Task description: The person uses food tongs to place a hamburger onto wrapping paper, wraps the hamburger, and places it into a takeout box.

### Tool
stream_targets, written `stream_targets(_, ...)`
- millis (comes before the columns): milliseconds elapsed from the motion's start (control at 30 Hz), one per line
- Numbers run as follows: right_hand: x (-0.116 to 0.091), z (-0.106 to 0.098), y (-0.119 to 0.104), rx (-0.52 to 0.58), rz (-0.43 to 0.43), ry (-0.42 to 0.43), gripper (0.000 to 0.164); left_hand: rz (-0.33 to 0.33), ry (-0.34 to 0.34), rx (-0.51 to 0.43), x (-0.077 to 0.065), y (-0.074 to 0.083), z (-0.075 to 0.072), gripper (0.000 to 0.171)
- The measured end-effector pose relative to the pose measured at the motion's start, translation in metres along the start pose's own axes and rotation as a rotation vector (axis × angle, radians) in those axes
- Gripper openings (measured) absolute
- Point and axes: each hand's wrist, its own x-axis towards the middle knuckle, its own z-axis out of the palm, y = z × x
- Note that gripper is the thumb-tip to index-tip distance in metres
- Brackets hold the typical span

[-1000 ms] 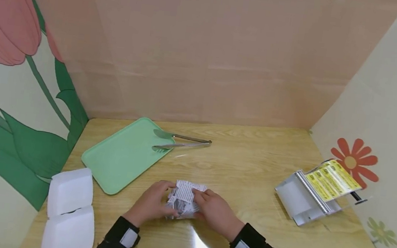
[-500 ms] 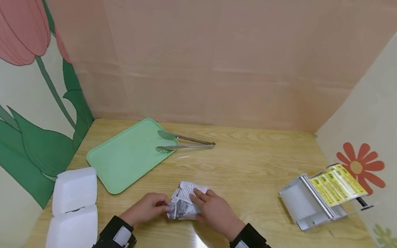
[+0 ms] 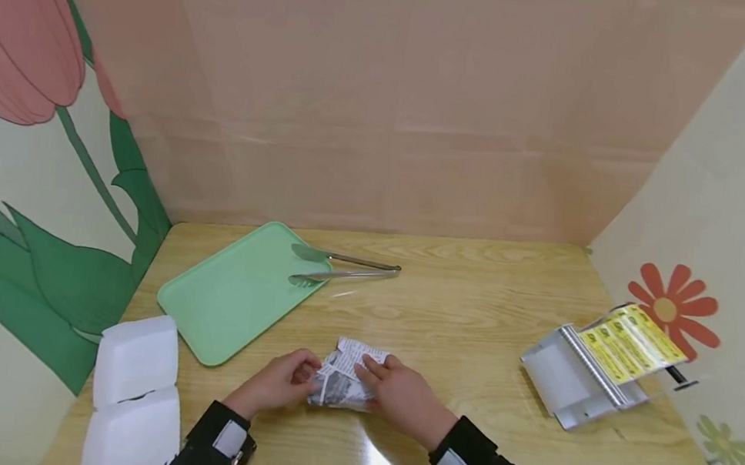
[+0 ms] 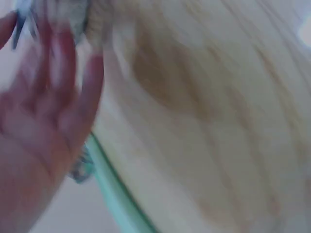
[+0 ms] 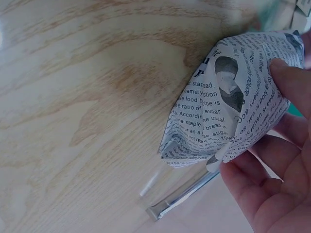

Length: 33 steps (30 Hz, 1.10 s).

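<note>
A parcel wrapped in newsprint-patterned paper lies on the wooden table in the head view, between both hands. My right hand grips its right side; in the right wrist view the thumb presses the printed face while fingers curl beneath. At the opposite end my left hand has bent fingers and thumb at the paper's edge, pinching it. The left wrist view is blurred: that hand's fingers reach up to the paper, tips mostly hidden. What the wrapping contains is hidden.
A green tray lies back left, with metal tongs across its right edge. An opened white foam box stands front left. At the right is a metal dispenser carrying a yellow label strip.
My left hand has shifted from lying over the parcel's left side to its left edge, with its fingers now more bent. The right hand keeps its hold.
</note>
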Motion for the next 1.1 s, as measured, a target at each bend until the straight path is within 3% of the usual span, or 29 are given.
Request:
stream_targets(100,0.000,0.001,0.001,0.001,0.002,0.012,0.058,0.111,0.146,0.239,0.003,0.021,0.007,0.025)
stream_targets(167,-0.001,0.002,0.002,0.014,0.009,0.032,0.059,0.206,0.190,0.414,0.008,0.036,0.015,0.024)
stream_targets(233,-0.001,0.003,0.003,0.033,0.020,0.064,0.061,0.299,0.182,0.550,0.014,0.047,0.024,0.026)
stream_targets(333,-0.003,0.004,0.005,0.078,0.059,0.115,0.062,0.349,0.124,0.674,0.023,0.060,0.036,0.040)
stream_targets(533,-0.012,0.008,0.010,0.224,0.169,0.147,0.068,0.334,0.087,0.791,0.038,0.068,0.052,0.061)
stream_targets(733,-0.021,0.011,0.011,0.365,0.187,0.121,0.075,0.337,0.072,0.929,0.035,0.067,0.057,0.069)
stream_targets(1000,-0.029,0.002,0.013,0.471,0.193,0.084,0.061,0.301,0.056,0.951,0.032,0.066,0.054,0.071)
stream_targets(1100,-0.034,-0.007,0.018,0.466,0.219,0.120,0.050,0.285,0.070,0.919,0.030,0.064,0.054,0.068)
